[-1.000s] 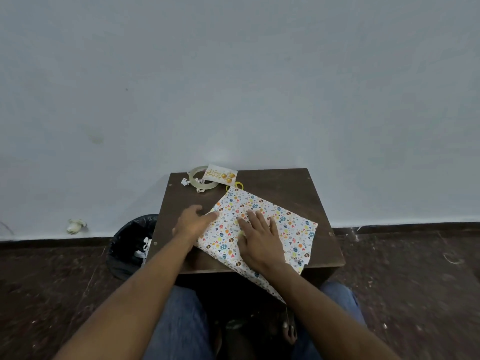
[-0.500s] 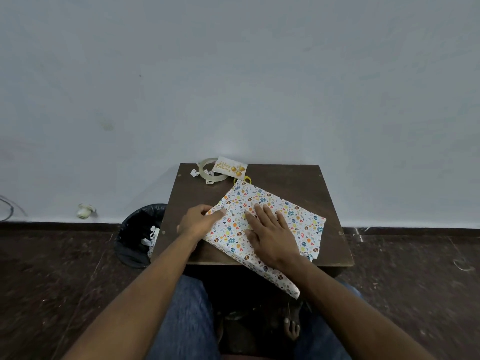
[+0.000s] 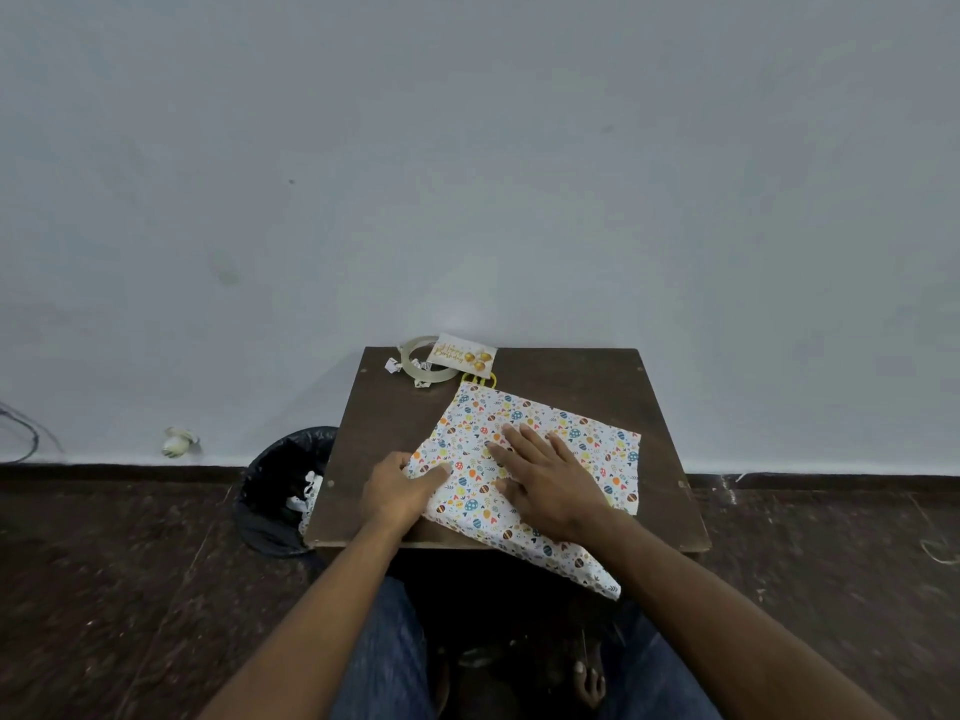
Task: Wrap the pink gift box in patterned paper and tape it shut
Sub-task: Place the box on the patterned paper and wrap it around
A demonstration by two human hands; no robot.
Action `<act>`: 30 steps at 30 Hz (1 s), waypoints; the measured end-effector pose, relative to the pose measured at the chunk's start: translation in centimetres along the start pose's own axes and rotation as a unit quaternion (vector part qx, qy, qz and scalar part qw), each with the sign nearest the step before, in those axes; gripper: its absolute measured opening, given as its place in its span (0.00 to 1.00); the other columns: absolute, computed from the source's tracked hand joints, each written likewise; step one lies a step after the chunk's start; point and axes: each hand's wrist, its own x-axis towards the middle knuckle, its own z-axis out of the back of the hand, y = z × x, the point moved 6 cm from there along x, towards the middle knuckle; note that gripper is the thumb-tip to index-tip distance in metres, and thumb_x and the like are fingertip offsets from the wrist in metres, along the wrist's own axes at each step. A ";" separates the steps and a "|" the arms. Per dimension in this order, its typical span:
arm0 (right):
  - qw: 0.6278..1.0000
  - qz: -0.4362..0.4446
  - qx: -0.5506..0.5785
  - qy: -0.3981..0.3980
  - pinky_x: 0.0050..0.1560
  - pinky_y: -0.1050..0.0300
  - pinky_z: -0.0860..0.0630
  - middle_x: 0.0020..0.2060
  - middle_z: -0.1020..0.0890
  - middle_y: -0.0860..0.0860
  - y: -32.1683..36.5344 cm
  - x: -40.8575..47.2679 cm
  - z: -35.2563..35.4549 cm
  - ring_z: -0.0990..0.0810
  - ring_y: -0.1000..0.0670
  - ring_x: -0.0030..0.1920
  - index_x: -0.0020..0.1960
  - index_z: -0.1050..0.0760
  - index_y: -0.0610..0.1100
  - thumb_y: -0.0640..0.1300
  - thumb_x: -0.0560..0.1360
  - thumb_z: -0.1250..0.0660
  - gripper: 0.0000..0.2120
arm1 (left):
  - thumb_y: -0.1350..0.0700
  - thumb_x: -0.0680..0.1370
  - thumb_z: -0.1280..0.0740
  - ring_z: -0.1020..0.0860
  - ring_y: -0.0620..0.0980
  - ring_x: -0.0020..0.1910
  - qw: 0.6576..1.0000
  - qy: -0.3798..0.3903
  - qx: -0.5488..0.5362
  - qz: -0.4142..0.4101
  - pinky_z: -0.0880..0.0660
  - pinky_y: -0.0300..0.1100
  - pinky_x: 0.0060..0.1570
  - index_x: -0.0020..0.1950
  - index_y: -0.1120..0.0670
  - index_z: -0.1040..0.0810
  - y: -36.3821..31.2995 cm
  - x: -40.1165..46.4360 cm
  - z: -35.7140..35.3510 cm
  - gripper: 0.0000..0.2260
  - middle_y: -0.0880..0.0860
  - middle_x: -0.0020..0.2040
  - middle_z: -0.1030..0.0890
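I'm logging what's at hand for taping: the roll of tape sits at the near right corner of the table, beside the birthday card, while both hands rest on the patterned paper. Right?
Not quite. The head view shows the roll of tape at the far left corner of the table, not the near right. It is beside the birthday card, and the left hand and right hand do rest on the patterned paper.

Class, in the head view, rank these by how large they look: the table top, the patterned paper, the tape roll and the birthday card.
1. Table top
2. Patterned paper
3. Tape roll and birthday card: these look about alike, and the card overlaps the roll, so unranked.
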 end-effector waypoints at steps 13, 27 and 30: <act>0.992 0.096 0.000 0.079 0.75 0.54 0.66 0.80 0.57 0.54 -0.9 -0.4 0.8 0.63 0.55 0.78 0.80 0.51 0.55 0.53 0.84 0.48 0.26 | 0.50 0.67 0.20 0.16 0.49 0.42 0.995 0.102 0.016 -0.008 0.18 0.49 0.47 0.48 0.56 0.22 0.2 -0.8 -0.1 0.17 0.50 0.45 0.15; 0.997 0.029 0.036 0.061 0.78 0.47 0.64 0.80 0.58 0.53 0.7 -1.9 0.1 0.62 0.52 0.79 0.81 0.54 0.50 0.73 0.73 0.51 0.44 | 0.39 0.64 0.24 0.20 0.46 0.52 0.998 0.059 0.022 -0.032 0.22 0.52 0.56 0.64 0.48 0.27 0.4 -1.7 -0.4 0.32 0.45 0.57 0.20; 0.996 0.041 -0.002 0.076 0.76 0.48 0.67 0.80 0.61 0.52 0.9 -2.0 -0.1 0.64 0.50 0.79 0.81 0.57 0.49 0.80 0.63 0.51 0.56 | 0.43 0.68 0.23 0.19 0.47 0.50 0.997 0.060 0.036 -0.015 0.21 0.51 0.54 0.65 0.50 0.28 0.1 -1.5 -0.4 0.30 0.48 0.58 0.20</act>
